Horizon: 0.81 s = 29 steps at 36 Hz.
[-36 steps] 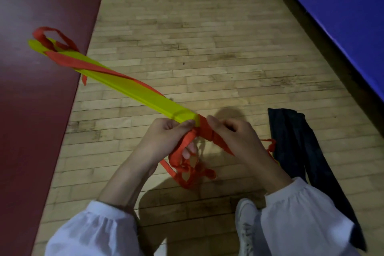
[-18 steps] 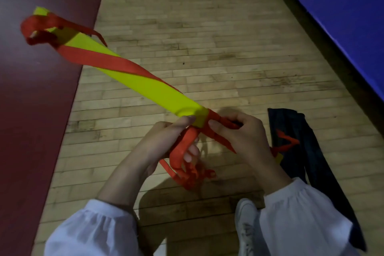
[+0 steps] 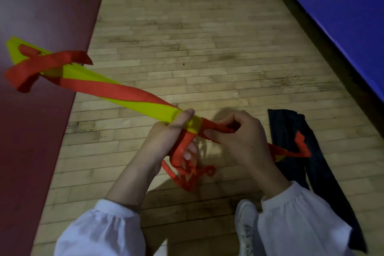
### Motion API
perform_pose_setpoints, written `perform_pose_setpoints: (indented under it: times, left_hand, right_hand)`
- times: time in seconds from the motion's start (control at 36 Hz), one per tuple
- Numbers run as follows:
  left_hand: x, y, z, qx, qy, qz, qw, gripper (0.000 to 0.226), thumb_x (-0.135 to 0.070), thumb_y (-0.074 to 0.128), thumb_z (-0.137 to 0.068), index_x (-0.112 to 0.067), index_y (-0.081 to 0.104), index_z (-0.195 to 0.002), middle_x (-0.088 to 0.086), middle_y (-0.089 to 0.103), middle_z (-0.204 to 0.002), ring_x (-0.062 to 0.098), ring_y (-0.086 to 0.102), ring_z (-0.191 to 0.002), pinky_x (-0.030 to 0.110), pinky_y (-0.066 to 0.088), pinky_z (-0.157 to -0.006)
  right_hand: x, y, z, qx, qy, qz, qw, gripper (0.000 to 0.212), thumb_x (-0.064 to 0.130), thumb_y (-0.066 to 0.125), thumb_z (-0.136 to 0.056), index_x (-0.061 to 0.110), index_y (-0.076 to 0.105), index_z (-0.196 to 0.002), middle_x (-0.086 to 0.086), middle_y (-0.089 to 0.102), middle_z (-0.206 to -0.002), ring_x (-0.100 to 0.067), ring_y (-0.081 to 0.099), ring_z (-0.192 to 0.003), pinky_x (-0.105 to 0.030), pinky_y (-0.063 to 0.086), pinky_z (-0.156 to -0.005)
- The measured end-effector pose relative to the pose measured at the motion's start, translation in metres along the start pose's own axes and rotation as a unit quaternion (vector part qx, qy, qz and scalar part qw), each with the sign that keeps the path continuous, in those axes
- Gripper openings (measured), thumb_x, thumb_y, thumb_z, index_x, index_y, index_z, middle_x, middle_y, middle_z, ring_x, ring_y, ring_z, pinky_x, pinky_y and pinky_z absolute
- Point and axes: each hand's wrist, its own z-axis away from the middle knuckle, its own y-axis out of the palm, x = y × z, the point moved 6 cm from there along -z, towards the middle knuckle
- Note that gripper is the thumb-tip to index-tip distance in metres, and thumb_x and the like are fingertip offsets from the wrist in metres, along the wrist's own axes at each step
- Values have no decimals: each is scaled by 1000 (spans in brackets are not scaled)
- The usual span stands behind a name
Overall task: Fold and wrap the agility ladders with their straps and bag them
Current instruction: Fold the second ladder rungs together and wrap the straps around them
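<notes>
A bundle of yellow ladder rungs [image 3: 153, 108] is held in the air, pointing up and to the left. A red strap [image 3: 116, 89] winds diagonally along it and ends in a loose loop at the far tip. My left hand [image 3: 172, 137] grips the near end of the bundle, thumb on top. My right hand [image 3: 234, 137] is closed on the red strap wound around that end. Loose red strap loops [image 3: 191, 170] hang below my hands. One strap end [image 3: 299, 147] sticks out to the right over the dark bag [image 3: 311, 164], which lies flat on the floor.
Wooden plank floor [image 3: 207, 48] lies underneath. A dark red mat [image 3: 31, 131] borders it on the left, a blue padded mat [image 3: 342, 16] at the upper right. My white shoe [image 3: 247, 226] is at the bottom between my white sleeves.
The bundle has rolled, so the red strap spirals further along it and the far loop has swung around. My right hand has turned over the near end with the strap.
</notes>
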Motion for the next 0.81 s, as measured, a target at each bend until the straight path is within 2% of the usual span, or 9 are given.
perform_pose_setpoints:
  times: [0.06, 0.11, 0.19, 0.28, 0.36, 0.44, 0.53, 0.67, 0.81]
  left_hand:
    - [0, 0, 0, -10, 4, -7, 1000, 56, -51, 53, -89, 1, 68, -79, 16, 66, -58, 21, 55, -41, 22, 47, -44]
    - [0, 0, 0, -18, 7, -17, 1000, 53, -49, 53, -89, 1, 68, -78, 15, 66, -58, 20, 55, -41, 23, 48, -46]
    - [-1, 0, 1, -20, 6, -34, 999, 52, -47, 52, -90, 0, 69, -77, 15, 66, -58, 19, 55, -41, 25, 49, -48]
    - [-2, 2, 2, -11, 2, -41, 999, 52, -47, 52, -90, 1, 69, -75, 15, 65, -56, 19, 54, -39, 24, 49, -47]
    - [-1, 2, 3, -3, 0, -46, 999, 52, -45, 52, -90, 1, 68, -73, 14, 65, -55, 19, 53, -38, 23, 48, -47]
    - [-1, 2, 3, 6, 0, -49, 999, 52, -46, 51, -91, 0, 68, -74, 14, 65, -56, 19, 53, -38, 22, 48, -47]
    - [-1, 2, 3, 17, 5, -55, 998, 54, -49, 50, -91, -1, 69, -76, 14, 66, -58, 19, 55, -41, 24, 49, -49]
    - [-1, 1, 4, 36, 11, -43, 998, 59, -56, 50, -88, -1, 70, -81, 16, 68, -64, 20, 59, -48, 23, 52, -50]
    - [-1, -1, 6, 52, -7, -24, 998, 72, -68, 52, -68, -2, 69, -91, 18, 70, -70, 25, 66, -56, 24, 52, -51]
  right_hand:
    - [-2, 1, -3, 46, 8, 6, 999, 28, 37, 85, -68, 20, 64, -77, 8, 67, -82, -7, 63, -80, -33, 53, -73]
    - [-4, 2, -4, 104, 28, 0, 994, 33, 51, 76, -73, 22, 64, -82, 8, 67, -82, -7, 64, -79, -30, 52, -71]
    - [-7, 5, -1, 174, 59, -24, 983, 57, 72, 52, -71, 23, 67, -95, 4, 68, -86, -14, 67, -82, -31, 53, -71]
    - [-6, 7, 4, 224, 50, 8, 973, 62, 74, 42, -74, 27, 69, -105, 10, 70, -85, -4, 66, -78, -22, 47, -66]
    - [-8, 9, 8, 262, 75, 2, 962, 60, 75, 39, -76, 27, 72, -94, 17, 66, -65, 4, 60, -59, -18, 41, -59]
    - [-10, 13, 12, 302, 104, -18, 947, 65, 73, 37, -80, 20, 73, -92, 10, 71, -72, -8, 67, -68, -19, 46, -61]
    - [-10, 17, 14, 318, 129, -57, 938, 61, 65, 41, -87, 14, 73, -95, -4, 75, -83, -21, 72, -78, -31, 52, -71]
    - [-6, 16, 10, 295, 106, -77, 946, 58, 66, 45, -77, 15, 70, -85, 1, 71, -71, -11, 67, -68, -26, 50, -68]
    - [-1, 14, 9, 269, 73, -88, 956, 61, 66, 47, -75, 12, 72, -90, -11, 71, -84, -10, 63, -71, -27, 46, -72]
